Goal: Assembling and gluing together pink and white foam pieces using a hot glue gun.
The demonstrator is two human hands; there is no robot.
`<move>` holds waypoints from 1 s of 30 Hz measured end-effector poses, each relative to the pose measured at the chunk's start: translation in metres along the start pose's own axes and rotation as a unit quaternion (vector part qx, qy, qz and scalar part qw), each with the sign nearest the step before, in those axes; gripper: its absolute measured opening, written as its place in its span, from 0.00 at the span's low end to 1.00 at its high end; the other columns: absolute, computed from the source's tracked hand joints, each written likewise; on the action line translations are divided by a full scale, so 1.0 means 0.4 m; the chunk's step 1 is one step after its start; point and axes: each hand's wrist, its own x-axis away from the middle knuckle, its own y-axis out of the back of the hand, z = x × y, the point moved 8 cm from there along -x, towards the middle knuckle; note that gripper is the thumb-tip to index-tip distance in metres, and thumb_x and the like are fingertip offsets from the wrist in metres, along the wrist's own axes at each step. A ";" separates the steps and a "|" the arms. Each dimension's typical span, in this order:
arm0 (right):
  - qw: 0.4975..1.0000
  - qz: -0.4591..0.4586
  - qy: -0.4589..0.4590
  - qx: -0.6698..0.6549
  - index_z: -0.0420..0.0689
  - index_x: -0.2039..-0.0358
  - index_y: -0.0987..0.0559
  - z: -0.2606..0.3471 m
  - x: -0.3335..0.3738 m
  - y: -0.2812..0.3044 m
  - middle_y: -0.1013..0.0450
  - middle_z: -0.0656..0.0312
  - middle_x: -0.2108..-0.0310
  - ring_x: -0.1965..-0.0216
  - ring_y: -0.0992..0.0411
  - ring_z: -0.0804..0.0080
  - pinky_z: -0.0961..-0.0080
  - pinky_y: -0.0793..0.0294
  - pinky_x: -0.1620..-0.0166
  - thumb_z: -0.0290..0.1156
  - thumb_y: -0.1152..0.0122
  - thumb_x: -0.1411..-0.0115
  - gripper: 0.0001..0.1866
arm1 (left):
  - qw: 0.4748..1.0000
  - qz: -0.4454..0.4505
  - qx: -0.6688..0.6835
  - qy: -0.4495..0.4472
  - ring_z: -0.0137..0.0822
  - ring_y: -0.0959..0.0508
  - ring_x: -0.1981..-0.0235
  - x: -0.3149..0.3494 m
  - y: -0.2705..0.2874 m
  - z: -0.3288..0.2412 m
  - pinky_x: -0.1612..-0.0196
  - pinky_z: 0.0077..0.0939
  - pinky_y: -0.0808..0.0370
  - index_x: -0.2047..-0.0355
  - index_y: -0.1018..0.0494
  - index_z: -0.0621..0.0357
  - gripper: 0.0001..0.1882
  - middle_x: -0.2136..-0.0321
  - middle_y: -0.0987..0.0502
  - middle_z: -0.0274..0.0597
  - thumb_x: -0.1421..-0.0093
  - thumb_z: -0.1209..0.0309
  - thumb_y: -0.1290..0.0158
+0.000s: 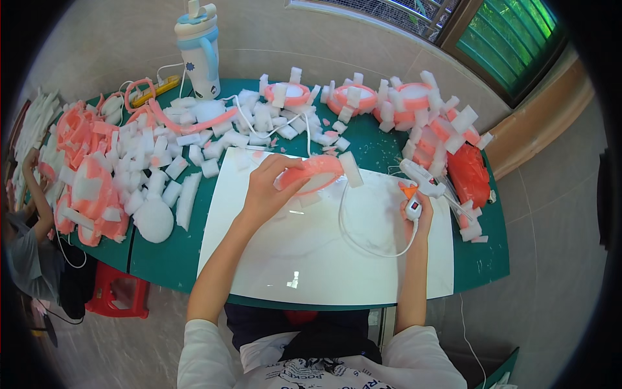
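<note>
My left hand [269, 183] grips the left side of a pink foam ring [322, 170] with a pale centre, held over a glossy white board [272, 259]. A white foam block [350, 169] stands out from the ring's right edge. In my right hand [420, 214] is a white glue gun [418, 174] with an orange trigger, its body pointing up and left. The gun's white cord [372, 251] loops across the board. Between the ring and the gun there is a gap.
Loose white foam blocks [214, 149] and pink foam pieces [91, 188] pile up at left. Several block-studded pink rings [353, 97] line the back. A white bottle [197, 55] stands behind; a red bag [469, 175] lies at right. Another person [35, 246] sits at far left near a red stool [116, 295].
</note>
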 end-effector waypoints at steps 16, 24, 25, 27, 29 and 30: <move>0.894 -0.135 -0.093 0.417 0.38 0.77 0.25 -0.035 -0.063 0.196 0.27 0.54 0.82 0.90 0.32 0.69 0.78 0.34 0.89 0.50 0.46 0.45 0.24 | 0.999 -0.028 0.002 -0.046 0.38 0.26 0.67 0.015 0.013 0.006 0.63 0.25 0.29 0.68 0.26 0.61 0.11 0.70 0.24 0.42 0.54 0.74 0.40; 0.615 -0.079 0.268 0.737 0.34 0.68 0.24 0.221 0.072 -0.164 0.27 0.51 0.79 0.75 0.25 0.66 0.75 0.29 0.70 0.33 0.41 0.46 0.13 | 0.999 -0.015 0.011 -0.038 0.40 0.27 0.64 0.009 -0.013 -0.004 0.59 0.28 0.30 0.68 0.27 0.60 0.11 0.68 0.25 0.40 0.53 0.72 0.40; 0.682 -0.038 0.315 0.659 0.36 0.65 0.25 0.232 0.136 -0.292 0.27 0.53 0.78 0.75 0.27 0.68 0.76 0.29 0.71 0.30 0.42 0.46 0.11 | 0.999 -0.015 0.006 -0.032 0.40 0.27 0.64 0.015 -0.005 0.004 0.59 0.28 0.30 0.68 0.27 0.60 0.11 0.68 0.25 0.40 0.53 0.72 0.40; 0.778 0.058 0.345 0.522 0.42 0.58 0.27 0.207 0.228 -0.495 0.27 0.58 0.73 0.75 0.29 0.72 0.79 0.30 0.70 0.25 0.41 0.47 0.15 | 0.999 -0.016 0.000 -0.030 0.40 0.26 0.64 0.020 0.006 0.020 0.59 0.29 0.30 0.69 0.27 0.60 0.12 0.68 0.25 0.40 0.53 0.71 0.40; 0.781 0.235 0.364 0.451 0.43 0.56 0.27 0.127 0.305 -0.685 0.26 0.58 0.64 0.66 0.28 0.73 0.78 0.29 0.63 0.23 0.42 0.49 0.18 | 0.997 -0.034 -0.006 -0.068 0.39 0.26 0.65 0.024 0.021 0.013 0.60 0.29 0.30 0.69 0.27 0.60 0.12 0.69 0.25 0.41 0.53 0.72 0.40; 0.761 0.324 0.395 0.400 0.44 0.55 0.27 0.069 0.335 -0.756 0.27 0.59 0.64 0.63 0.28 0.68 0.76 0.30 0.61 0.22 0.40 0.54 0.22 | 0.992 -0.055 -0.007 -0.114 0.39 0.26 0.65 0.022 0.021 -0.007 0.61 0.29 0.29 0.69 0.27 0.60 0.12 0.69 0.25 0.41 0.53 0.72 0.39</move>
